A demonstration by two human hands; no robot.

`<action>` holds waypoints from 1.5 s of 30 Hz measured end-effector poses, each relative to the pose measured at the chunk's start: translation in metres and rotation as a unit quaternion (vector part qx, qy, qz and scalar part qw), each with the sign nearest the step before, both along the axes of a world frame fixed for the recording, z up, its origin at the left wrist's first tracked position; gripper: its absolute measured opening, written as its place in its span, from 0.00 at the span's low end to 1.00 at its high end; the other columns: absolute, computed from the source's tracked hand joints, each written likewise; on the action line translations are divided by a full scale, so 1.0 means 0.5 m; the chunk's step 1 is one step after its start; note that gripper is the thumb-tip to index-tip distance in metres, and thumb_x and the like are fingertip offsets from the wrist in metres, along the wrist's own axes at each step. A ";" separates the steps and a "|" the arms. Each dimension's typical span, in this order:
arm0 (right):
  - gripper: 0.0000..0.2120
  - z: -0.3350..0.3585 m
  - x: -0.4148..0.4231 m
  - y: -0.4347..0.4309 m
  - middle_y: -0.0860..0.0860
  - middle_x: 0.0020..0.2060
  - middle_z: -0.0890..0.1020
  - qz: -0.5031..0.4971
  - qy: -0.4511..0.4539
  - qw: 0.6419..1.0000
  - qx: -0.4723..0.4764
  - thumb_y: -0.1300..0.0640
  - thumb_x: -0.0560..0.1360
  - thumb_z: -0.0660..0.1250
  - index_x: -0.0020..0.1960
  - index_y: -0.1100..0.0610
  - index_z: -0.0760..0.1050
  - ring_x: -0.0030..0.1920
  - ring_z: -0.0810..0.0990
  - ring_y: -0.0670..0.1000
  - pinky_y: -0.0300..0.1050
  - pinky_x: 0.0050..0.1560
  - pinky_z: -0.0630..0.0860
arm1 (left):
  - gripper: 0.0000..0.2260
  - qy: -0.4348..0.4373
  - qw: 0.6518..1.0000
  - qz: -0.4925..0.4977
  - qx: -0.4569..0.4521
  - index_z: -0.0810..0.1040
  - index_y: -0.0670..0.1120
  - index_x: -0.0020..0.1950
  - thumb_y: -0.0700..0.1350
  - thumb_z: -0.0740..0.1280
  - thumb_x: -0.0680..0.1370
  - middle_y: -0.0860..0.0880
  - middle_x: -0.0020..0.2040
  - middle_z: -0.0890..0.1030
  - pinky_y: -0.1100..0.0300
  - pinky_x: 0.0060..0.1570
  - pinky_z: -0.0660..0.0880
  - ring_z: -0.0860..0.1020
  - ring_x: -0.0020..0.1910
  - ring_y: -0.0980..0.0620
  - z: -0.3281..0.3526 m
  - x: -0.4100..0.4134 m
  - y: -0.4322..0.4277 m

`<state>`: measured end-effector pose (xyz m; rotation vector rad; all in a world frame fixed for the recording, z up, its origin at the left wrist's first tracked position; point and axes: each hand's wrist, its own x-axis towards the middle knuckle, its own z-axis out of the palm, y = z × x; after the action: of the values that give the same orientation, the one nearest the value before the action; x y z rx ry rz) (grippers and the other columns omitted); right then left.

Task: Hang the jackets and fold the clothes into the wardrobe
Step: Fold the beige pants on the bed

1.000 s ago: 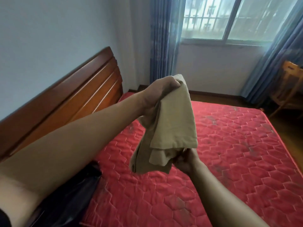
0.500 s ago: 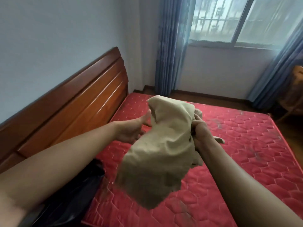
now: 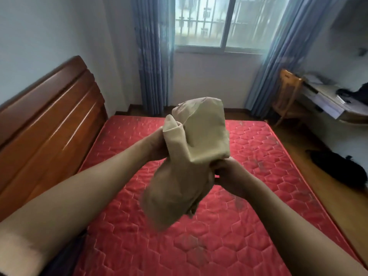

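Beige garment (image 3: pixel 205 136) — in both hands (image 3: pixel 157 145) (image 3: pixel 229 174)

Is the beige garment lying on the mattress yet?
No, the beige garment is bunched up in the air, gripped by the left hand and the right hand, above the red mattress.

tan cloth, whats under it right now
The cloth hangs in the air, gripped by the left hand and right hand, with the red mattress below it. The stretch of mattress directly behind it and part of each hand are covered.
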<state>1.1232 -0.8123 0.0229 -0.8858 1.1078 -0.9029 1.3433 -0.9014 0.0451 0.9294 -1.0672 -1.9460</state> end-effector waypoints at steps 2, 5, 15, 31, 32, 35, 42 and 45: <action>0.07 -0.011 -0.038 -0.007 0.51 0.35 0.77 -0.112 -0.123 0.986 0.021 0.55 0.64 0.69 0.41 0.54 0.76 0.35 0.76 0.52 0.49 0.43 0.72 | 0.13 0.045 0.999 0.002 0.009 0.74 0.50 0.28 0.43 0.62 0.73 0.52 0.27 0.72 0.61 0.30 0.70 0.72 0.26 0.55 0.018 -0.010 0.003; 0.16 -0.010 -0.053 -0.027 0.57 0.47 0.82 -0.217 -0.240 0.945 0.059 0.44 0.79 0.66 0.54 0.58 0.72 0.44 0.85 0.56 0.55 0.55 0.79 | 0.10 0.055 0.998 -0.029 -0.021 0.73 0.49 0.25 0.47 0.71 0.64 0.53 0.25 0.70 0.62 0.30 0.66 0.69 0.25 0.56 0.033 -0.009 0.009; 0.10 -0.014 0.055 -0.038 0.55 0.45 0.84 -0.077 0.052 0.994 -0.052 0.53 0.84 0.62 0.50 0.56 0.81 0.46 0.83 0.55 0.50 0.46 0.82 | 0.33 -0.197 0.967 -0.153 -0.045 0.67 0.54 0.75 0.71 0.50 0.76 0.52 0.57 0.82 0.57 0.52 0.78 0.82 0.53 0.54 -0.004 -0.046 0.076; 0.05 0.014 -0.013 -0.056 0.52 0.37 0.83 -0.148 0.183 0.931 -0.279 0.64 0.78 0.67 0.45 0.57 0.78 0.38 0.80 0.46 0.50 0.41 0.79 | 0.19 -0.204 0.964 0.119 -0.121 0.77 0.48 0.63 0.34 0.62 0.75 0.35 0.56 0.81 0.43 0.56 0.79 0.82 0.50 0.41 -0.015 -0.132 0.071; 0.05 0.012 -0.032 -0.062 0.53 0.37 0.83 -0.146 0.201 0.924 -0.290 0.65 0.78 0.66 0.44 0.58 0.78 0.38 0.79 0.46 0.52 0.42 0.78 | 0.19 -0.203 0.963 0.129 -0.120 0.78 0.45 0.62 0.32 0.62 0.75 0.33 0.58 0.81 0.40 0.59 0.78 0.82 0.52 0.40 -0.015 -0.130 0.068; 0.05 0.011 -0.099 -0.080 0.54 0.41 0.83 -0.139 0.264 0.895 -0.332 0.64 0.79 0.66 0.51 0.57 0.78 0.42 0.81 0.52 0.54 0.46 0.78 | 0.18 -0.246 0.951 0.137 -0.128 0.79 0.39 0.59 0.29 0.62 0.72 0.33 0.56 0.81 0.37 0.59 0.77 0.81 0.50 0.41 -0.006 -0.124 0.060; 0.23 0.045 -0.295 -0.113 0.51 0.37 0.79 -0.106 0.453 0.776 -0.425 0.68 0.76 0.64 0.68 0.50 0.72 0.34 0.77 0.51 0.36 0.35 0.67 | 0.32 -0.330 0.920 0.102 -0.187 0.69 0.52 0.70 0.36 0.75 0.70 0.46 0.61 0.79 0.48 0.57 0.81 0.81 0.60 0.46 0.006 -0.063 0.045; 0.17 0.051 -0.354 -0.139 0.53 0.43 0.81 -0.067 0.512 0.735 -0.439 0.69 0.74 0.66 0.57 0.53 0.81 0.42 0.80 0.56 0.45 0.42 0.72 | 0.44 -0.357 0.901 0.060 -0.242 0.56 0.65 0.79 0.36 0.72 0.72 0.55 0.70 0.71 0.54 0.64 0.75 0.74 0.67 0.55 0.017 -0.052 0.051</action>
<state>0.9463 -0.8820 0.0484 -2.3092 1.6945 -1.0842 1.3176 -0.8760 0.0537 1.4054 -1.7489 -1.1356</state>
